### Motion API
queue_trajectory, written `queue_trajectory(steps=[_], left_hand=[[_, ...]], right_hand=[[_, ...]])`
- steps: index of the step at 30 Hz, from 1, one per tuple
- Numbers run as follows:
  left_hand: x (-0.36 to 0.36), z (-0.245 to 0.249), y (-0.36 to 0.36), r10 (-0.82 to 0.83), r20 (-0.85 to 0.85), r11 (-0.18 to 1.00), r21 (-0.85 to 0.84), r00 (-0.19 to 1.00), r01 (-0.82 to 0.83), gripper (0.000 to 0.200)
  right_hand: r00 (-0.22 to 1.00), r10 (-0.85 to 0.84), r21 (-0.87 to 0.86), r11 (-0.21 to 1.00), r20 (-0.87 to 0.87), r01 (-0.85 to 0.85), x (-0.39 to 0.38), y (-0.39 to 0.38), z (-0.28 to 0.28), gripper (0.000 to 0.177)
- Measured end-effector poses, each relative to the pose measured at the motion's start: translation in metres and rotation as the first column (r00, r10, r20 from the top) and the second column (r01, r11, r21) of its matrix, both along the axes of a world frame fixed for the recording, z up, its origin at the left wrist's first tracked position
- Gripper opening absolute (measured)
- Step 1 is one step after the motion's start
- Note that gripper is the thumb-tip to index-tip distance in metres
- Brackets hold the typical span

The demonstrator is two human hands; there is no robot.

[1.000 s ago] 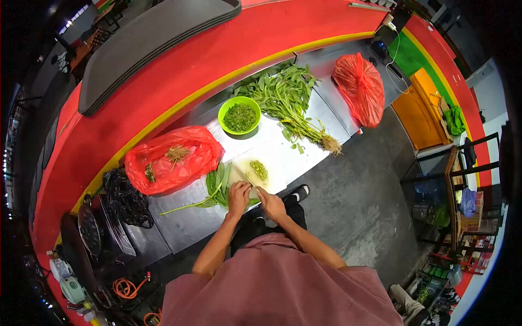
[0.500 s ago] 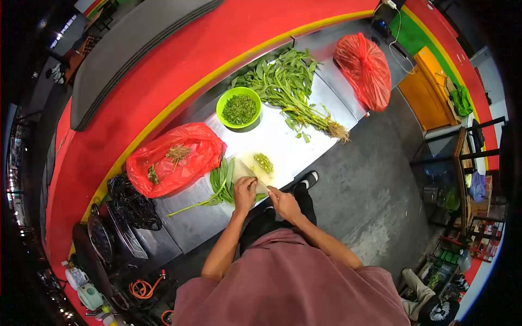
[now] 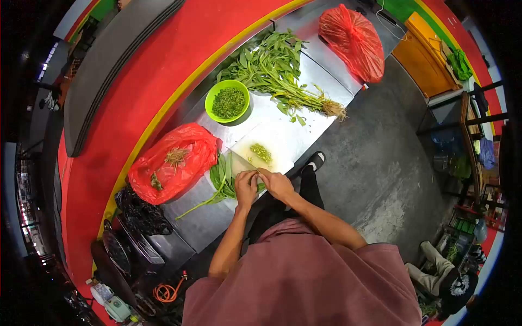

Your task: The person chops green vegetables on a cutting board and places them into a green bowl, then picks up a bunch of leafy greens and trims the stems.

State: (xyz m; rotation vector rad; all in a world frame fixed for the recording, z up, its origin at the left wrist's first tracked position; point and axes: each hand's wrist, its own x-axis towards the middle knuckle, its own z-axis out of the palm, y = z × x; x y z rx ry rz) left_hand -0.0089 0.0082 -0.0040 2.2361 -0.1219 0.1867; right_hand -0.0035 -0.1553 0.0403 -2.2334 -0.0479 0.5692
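Observation:
My two hands meet at the near edge of a pale cutting board. My right hand is closed around the handle end of a knife, whose broad blade slants up and left over the board. Right beside it, my left hand has its fingers pinched together near the knife; what they hold is too small to make out. Long-leaved greens lie under and left of my left hand, one stem pointing toward the table's near edge. A small heap of chopped green pieces rests beyond the blade.
A lime-green bowl holds chopped greens. Behind it lies a rooted bunch of greens. An open red plastic bag with root trimmings sits left, a tied red bag far right. A black bag lies by the stove.
My right hand has moved up and left, close against my left fingers, and the knife has shifted with it. The view has turned slightly.

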Motion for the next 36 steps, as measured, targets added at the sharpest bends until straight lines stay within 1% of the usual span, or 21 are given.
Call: queue_trajectory(steps=[1,2,5,7,8,10,11,12,13,14,15,17,19,20,23,25,27,29,31,35,36], left_hand=[[0.000,-0.003,0.000,0.019,-0.022,0.997,-0.069,1.000,-0.020,0.013],[0.001,-0.006,0.001,0.038,-0.031,0.998,-0.051,0.999,-0.040,0.011],[0.005,0.000,0.002,0.021,-0.056,0.999,-0.043,0.998,-0.024,0.010],[0.003,-0.004,0.004,0.018,-0.051,0.999,-0.050,0.999,-0.021,0.010],[0.003,-0.006,0.004,0.004,-0.018,0.999,-0.048,1.000,-0.005,0.010],[0.004,-0.008,0.004,-0.016,0.016,0.999,-0.045,1.000,0.017,0.011],[0.003,-0.009,0.004,-0.013,0.013,1.000,-0.015,1.000,0.013,0.012],[0.001,-0.010,0.004,-0.009,0.012,1.000,0.016,1.000,0.009,0.012],[0.000,-0.006,0.003,-0.012,0.012,1.000,0.019,1.000,0.012,0.012],[-0.001,-0.001,0.002,-0.039,0.008,0.997,0.071,0.999,0.038,0.013],[-0.002,0.000,0.003,-0.064,0.003,0.990,0.125,0.998,0.063,0.014],[-0.004,0.000,0.000,-0.061,0.009,0.990,0.129,0.998,0.060,0.017],[-0.004,0.000,-0.003,-0.024,0.044,0.996,0.092,0.999,0.020,0.018],[-0.005,-0.001,-0.002,-0.021,0.016,0.996,0.086,1.000,0.020,0.017],[-0.003,-0.001,0.000,-0.038,0.006,0.996,0.079,0.999,0.037,0.015],[-0.002,0.001,0.000,-0.035,-0.002,0.997,0.062,0.999,0.035,0.015],[-0.001,0.003,-0.001,-0.031,-0.011,0.999,0.043,0.999,0.032,0.014],[-0.002,0.004,-0.002,-0.032,-0.001,0.995,0.090,0.999,0.032,0.013],[-0.006,-0.002,-0.003,-0.013,0.010,0.994,0.108,1.000,0.012,0.013],[-0.005,0.001,-0.001,-0.051,0.015,0.992,0.115,0.999,0.049,0.017],[-0.004,0.001,-0.002,-0.049,0.014,0.992,0.118,0.999,0.047,0.018]], right_hand=[[1.000,-0.006,0.000,1.000,0.000,0.006,-0.003,-0.003,0.004,0.035],[1.000,-0.012,0.001,1.000,-0.006,0.012,-0.006,-0.007,0.008,0.035],[0.999,-0.017,0.012,1.000,-0.030,0.018,-0.017,-0.016,0.009,0.037],[0.999,-0.035,0.022,0.999,0.015,0.034,-0.024,-0.020,0.003,0.038],[0.999,-0.026,0.027,0.999,0.042,0.025,-0.025,-0.021,-0.001,0.039],[1.000,-0.016,-0.006,1.000,0.022,0.016,-0.023,-0.020,0.000,0.039],[1.000,-0.003,-0.039,0.999,-0.001,0.003,-0.023,-0.020,0.000,0.039],[0.997,-0.001,0.000,1.000,0.082,0.001,-0.023,-0.018,-0.008,0.039],[0.997,-0.005,0.003,1.000,0.082,0.005,-0.022,-0.015,-0.015,0.039],[0.994,0.009,-0.013,1.000,0.111,-0.007,-0.019,-0.009,-0.022,0.039],[0.990,0.024,-0.027,0.999,0.139,-0.020,-0.014,-0.003,-0.017,0.039],[0.991,0.022,-0.003,1.000,0.131,-0.021,-0.004,-0.001,-0.006,0.039],[0.997,0.008,0.074,0.997,0.071,-0.014,-0.001,-0.002,-0.007,0.038],[0.999,0.001,0.088,0.996,0.043,-0.004,-0.002,-0.003,-0.008,0.038],[1.000,0.003,0.054,0.999,0.018,-0.004,-0.009,-0.014,-0.001,0.038],[0.999,-0.014,0.067,0.998,0.044,0.011,-0.016,-0.016,0.003,0.038],[0.998,-0.061,0.044,0.997,0.002,0.061,-0.020,-0.018,0.004,0.038],[0.998,-0.065,0.064,0.996,0.026,0.063,-0.020,-0.019,0.002,0.038],[0.992,-0.013,0.044,0.999,0.125,0.008,-0.020,-0.016,-0.011,0.038],[0.990,-0.004,0.014,1.000,0.143,0.002,-0.009,-0.001,-0.019,0.038],[0.995,-0.004,0.043,0.999,0.096,0.000,-0.003,0.000,-0.014,0.037]])
